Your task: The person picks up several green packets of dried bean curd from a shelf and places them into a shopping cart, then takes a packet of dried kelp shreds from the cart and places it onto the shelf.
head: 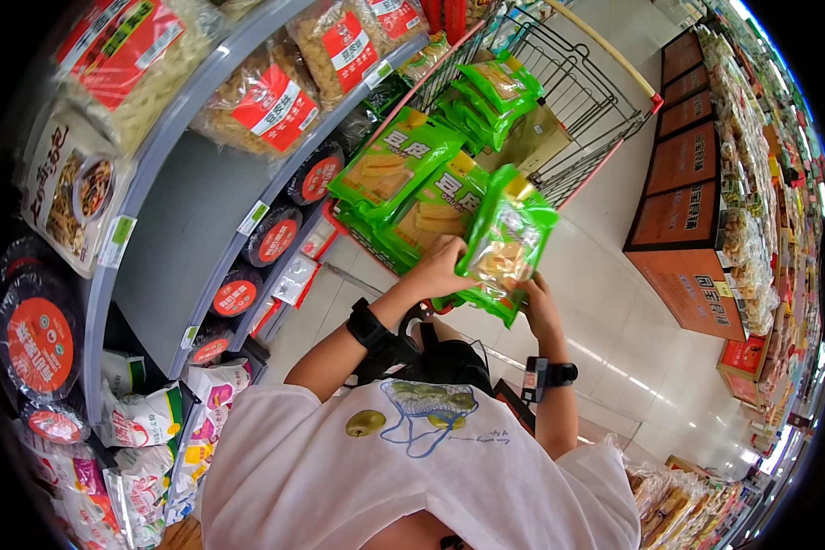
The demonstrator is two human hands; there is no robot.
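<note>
A green plastic packet of dried bean-curd sheets (512,240), with a clear window, is held up over the near end of a wire shopping cart (564,62). My left hand (436,268) grips its lower left edge, thumb on the front. At the lower right corner, my right hand (542,306) has hold of it too. Just beyond my left hand, matching green packets (399,161) lie overlapping in the cart's near end. Farther in, another stack of green packets (498,89) rests against a brown cardboard piece (533,141). Parts of my fingers are hidden behind the held packet.
Along the left runs a grey store shelf (179,179) with bagged dried foods (275,103) and dark round wrapped packs (273,237). White flour-type bags (144,419) fill the lower level. Across the tiled aisle (591,275) stands a brown display stand (687,206) of wrapped snacks.
</note>
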